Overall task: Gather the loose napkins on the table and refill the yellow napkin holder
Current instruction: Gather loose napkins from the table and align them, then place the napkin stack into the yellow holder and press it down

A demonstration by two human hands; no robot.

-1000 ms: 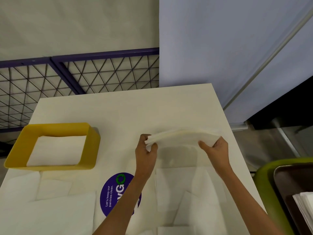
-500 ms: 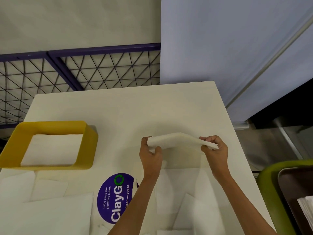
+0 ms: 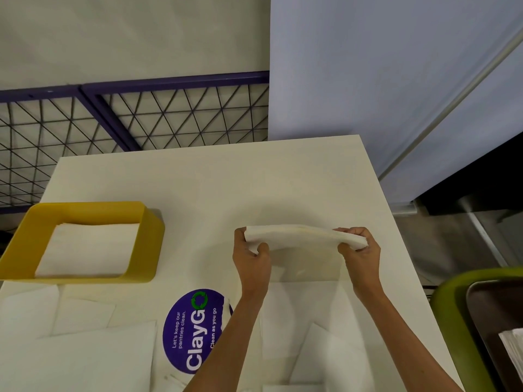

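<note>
Starting at the near edge of the worktop (image 3: 226,179), we find loose napkins (image 3: 85,355) lying flat in two patches. One patch overlaps at the near left. The other sits at the near right, under and between our forearms. Between the two patches a purple round sticker (image 3: 192,332) reading "ClayGo" lies on the surface, its right edge hidden by our left forearm.

Farther in, both hands hold a stack of napkins (image 3: 302,236) raised just above the worktop, right of centre, with its shadow on the surface below. Our left hand (image 3: 250,258) has its grip closed on the stack's left end, thumb on the near side and fingers curled behind. Our right hand (image 3: 360,256) has its grip closed on the right end, where the sheet edges fan out slightly past the fingers. The stack bows upward in the middle and droops at both ends.

To the left, well apart from the hands, the yellow napkin holder (image 3: 147,241) stands on the worktop near its left edge. White napkins (image 3: 90,250) lie flat inside it, below the rim.

Off the worktop at the right, an olive-green rim (image 3: 452,306) surrounds a dark tray (image 3: 495,306) with some white sheets (image 3: 513,346) in it.

Beyond the far edge, a purple-framed wire grid (image 3: 169,114) stands on the left and a pale blue panel (image 3: 382,80) on the right.
</note>
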